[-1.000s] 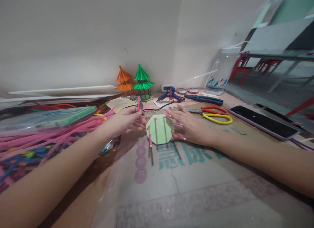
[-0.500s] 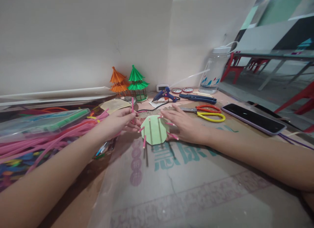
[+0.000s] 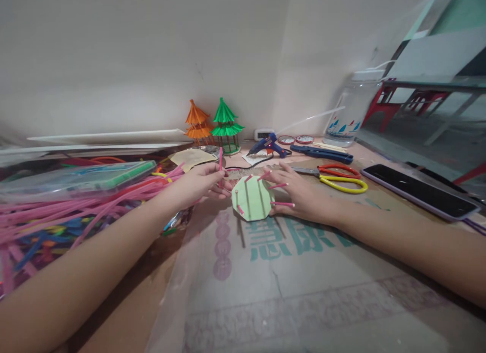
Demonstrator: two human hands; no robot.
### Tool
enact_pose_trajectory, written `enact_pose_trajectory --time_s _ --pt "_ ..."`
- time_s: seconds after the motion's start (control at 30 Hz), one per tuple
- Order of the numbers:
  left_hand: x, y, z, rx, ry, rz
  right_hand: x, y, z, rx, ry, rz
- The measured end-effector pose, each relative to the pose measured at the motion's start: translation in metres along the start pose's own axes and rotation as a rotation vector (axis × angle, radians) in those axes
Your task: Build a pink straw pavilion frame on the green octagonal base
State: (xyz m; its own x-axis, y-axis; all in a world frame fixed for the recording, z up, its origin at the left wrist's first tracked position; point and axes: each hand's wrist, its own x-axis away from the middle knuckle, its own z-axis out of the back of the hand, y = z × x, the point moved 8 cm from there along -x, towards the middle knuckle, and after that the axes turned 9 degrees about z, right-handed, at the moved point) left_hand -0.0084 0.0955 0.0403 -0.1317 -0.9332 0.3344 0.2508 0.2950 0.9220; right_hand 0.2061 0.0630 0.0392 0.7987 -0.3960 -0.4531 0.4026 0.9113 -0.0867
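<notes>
While the left arm stretches in from the lower left, the left hand pinches one pink straw between thumb and fingertips. It stands upright, long axis vertical, just left of the green octagon card. One card, sitting between the hands, with six pink stubs countable around it. The right hand lies loose, fingers spread, fingertips at the card's right edge. Behind are two paper pagodas.
</notes>
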Motion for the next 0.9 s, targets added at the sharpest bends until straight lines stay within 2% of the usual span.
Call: enact_pose_trajectory --time_s 0.13,0.37,0.6,0.77,0.9 --pt "0.001 0.000 -0.001 0.022 -0.001 0.010 0.002 0.005 -0.002 -0.003 0.013 -0.026" --pt "-0.006 -0.005 -0.003 -0.045 0.010 -0.004 0.004 0.014 -0.007 -0.029 -0.054 -0.114" --pt "-0.014 -0.012 -0.002 -0.133 0.056 -0.062 0.005 0.026 -0.018 -0.157 -0.125 -0.196" --pt "-0.011 0.004 0.013 -0.187 0.134 -0.206 0.002 0.022 -0.011 -0.169 -0.112 -0.191" --pt "0.007 0.030 0.016 -0.121 0.119 -0.326 0.009 0.036 -0.008 -0.161 -0.099 -0.287"
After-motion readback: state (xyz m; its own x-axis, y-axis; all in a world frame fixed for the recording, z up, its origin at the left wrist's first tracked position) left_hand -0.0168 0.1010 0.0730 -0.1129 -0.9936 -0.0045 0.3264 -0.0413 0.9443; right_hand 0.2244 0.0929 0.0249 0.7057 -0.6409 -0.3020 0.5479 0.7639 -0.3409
